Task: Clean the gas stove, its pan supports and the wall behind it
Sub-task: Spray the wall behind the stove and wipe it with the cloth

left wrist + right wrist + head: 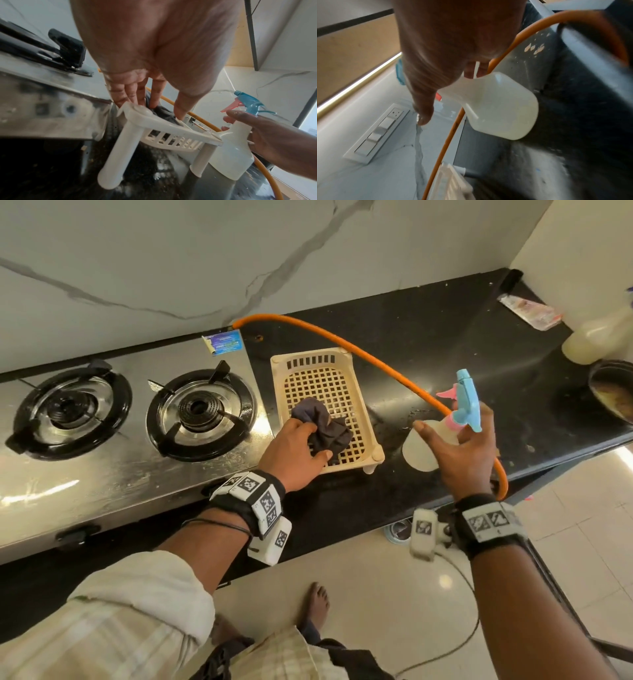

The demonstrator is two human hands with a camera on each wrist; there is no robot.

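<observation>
The steel gas stove (pixel 120 484) lies at the left of the black counter, with two black pan supports (pixel 202 412) (pixel 70 412) over its burners. The marble wall (pixel 171 268) rises behind it. My left hand (pixel 315 440) reaches into a cream plastic basket (pixel 284 364) beside the stove and pinches a crumpled dark cloth (pixel 329 426) (pixel 163 113) between thumb and fingers. My right hand (pixel 452 433) grips a spray bottle (pixel 419 453) (pixel 231 155) (pixel 501 108) by the neck. The bottle has a white body, a blue head and a pink trigger. It hangs tilted just above the counter, right of the basket.
An orange gas hose (pixel 342 340) arcs from the stove's back corner across the counter and over its front edge near my right wrist. A pale bottle (pixel 596 340), a dark pot (pixel 613 392) and a plastic packet (pixel 531 311) sit at the far right. A switch plate (pixel 376 132) is on the wall.
</observation>
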